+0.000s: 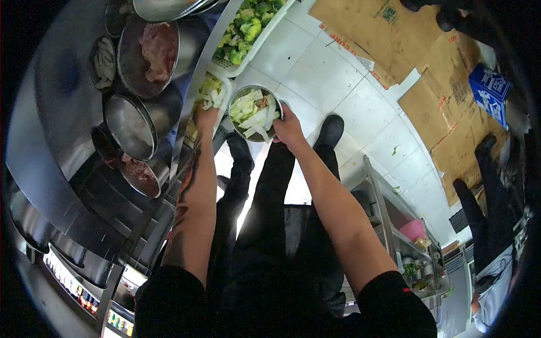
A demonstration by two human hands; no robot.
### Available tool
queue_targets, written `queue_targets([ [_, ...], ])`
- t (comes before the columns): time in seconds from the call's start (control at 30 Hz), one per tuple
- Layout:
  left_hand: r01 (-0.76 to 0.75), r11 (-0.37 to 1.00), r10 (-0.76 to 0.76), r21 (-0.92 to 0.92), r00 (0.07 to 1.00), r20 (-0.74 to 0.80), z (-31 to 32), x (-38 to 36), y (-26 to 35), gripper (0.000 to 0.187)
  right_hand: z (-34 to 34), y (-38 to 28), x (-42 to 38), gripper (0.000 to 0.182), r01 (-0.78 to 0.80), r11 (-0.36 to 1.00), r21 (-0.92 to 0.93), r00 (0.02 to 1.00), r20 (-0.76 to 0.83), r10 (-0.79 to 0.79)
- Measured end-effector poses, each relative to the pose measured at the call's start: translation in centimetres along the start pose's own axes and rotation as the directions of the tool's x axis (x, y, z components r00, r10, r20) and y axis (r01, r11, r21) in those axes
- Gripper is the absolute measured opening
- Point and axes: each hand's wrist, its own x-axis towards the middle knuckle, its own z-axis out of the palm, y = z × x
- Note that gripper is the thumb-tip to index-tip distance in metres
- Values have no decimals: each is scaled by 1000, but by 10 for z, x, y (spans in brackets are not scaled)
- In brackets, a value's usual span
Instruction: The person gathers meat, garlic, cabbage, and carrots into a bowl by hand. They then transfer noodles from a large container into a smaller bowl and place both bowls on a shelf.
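Note:
My right hand (290, 128) grips the rim of a round metal bowl (233, 123) from its right side. Pale cut cabbage (243, 108) lies in the bowl, with a small brownish piece near the middle. To its left, my left hand (206, 119) reaches into a white basket (227, 93) under a metal counter edge. More chopped cabbage (211, 90) shows there beside the fingers, which are mostly hidden. Just beyond stands another white basket (265, 35) full of broccoli florets (248, 28).
On the steel counter at left stand several metal bowls (147, 121), some holding raw meat (158, 53). Flattened cardboard (394, 45) covers part of the tiled floor (321, 73). A wire-shelf rack (389, 225) is at right. Another person's legs (476, 208) show at far right.

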Motion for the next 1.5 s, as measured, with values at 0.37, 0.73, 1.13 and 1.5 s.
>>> queue_targets([
  [0.37, -7, 538, -268, -843, 947, -179, -60, -122, 60, 27, 10, -1, 4, 54, -3, 999, 32, 1000, 23, 3],
  [0.73, -61, 717, 123, -694, 992, 39, 1, -171, 121, 44, 3, 3, 5, 59, 47, 999, 11, 999, -2, -47],
  [1.13, -674, 735, 651, -67, 730, -207, -71, -209, 188, 54, -25, -29, -15, 54, 38, 999, 38, 999, 36, -40],
  [1.5, -686, 721, 693, 94, 711, -123, -50, -211, 226, 35, -45, -64, -52, 49, 80, 992, 95, 997, 8, -81],
])
